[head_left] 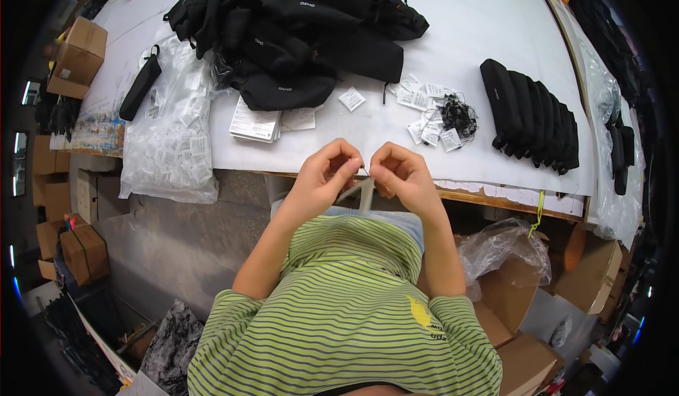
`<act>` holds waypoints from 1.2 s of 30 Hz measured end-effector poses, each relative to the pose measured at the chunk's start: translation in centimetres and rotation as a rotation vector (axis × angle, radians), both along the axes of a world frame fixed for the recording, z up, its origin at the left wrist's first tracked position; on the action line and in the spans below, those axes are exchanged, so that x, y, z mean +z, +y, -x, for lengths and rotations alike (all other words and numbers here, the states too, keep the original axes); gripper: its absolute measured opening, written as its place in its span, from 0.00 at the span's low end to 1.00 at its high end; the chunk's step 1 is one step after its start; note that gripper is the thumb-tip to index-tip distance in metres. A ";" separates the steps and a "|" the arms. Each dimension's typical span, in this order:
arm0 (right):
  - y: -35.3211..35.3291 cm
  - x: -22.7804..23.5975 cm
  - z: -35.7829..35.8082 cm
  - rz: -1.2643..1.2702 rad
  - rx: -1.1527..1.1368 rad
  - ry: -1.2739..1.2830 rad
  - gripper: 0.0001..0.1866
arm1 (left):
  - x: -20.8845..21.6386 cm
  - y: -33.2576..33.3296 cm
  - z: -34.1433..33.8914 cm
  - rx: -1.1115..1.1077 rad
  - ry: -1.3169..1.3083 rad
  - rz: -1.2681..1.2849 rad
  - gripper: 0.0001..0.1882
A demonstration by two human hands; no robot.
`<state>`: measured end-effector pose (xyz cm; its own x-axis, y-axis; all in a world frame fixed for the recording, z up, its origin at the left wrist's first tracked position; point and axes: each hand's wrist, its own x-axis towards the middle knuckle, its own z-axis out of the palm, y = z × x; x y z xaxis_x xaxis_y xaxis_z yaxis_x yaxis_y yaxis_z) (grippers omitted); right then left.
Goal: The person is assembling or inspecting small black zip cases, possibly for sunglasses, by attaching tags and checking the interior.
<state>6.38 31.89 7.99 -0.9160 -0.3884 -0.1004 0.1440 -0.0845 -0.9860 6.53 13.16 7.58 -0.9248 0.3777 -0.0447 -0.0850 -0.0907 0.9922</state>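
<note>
In front of my chest, at the table's near edge, my left hand (330, 175) and my right hand (403, 173) face each other with the fingertips pinched. A tiny dark, thread-thin thing shows between them, too small to name. Beyond my right hand, on the white table (276, 157), lie loose white tags (416, 99) and a tangle of thin black cords (460, 116). One white square packet (351, 99) rests apart from these. A stack of white printed cards (253, 125) sits beyond my left hand, partly under a black pouch (286, 88).
Black pouches (318, 3) are heaped at the far middle. Several more pouches (527, 113) stand in a row at the right. On the left, a see-through bag of white packets (170, 141) hangs over the edge, with a slim black pouch (141, 84) beside it. Cardboard boxes (520, 297) stand below right.
</note>
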 end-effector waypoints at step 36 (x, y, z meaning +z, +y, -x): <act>-1.2 -1.6 -1.9 -0.299 -0.425 0.099 0.04 | -0.5 0.3 2.7 0.008 -0.157 0.059 0.11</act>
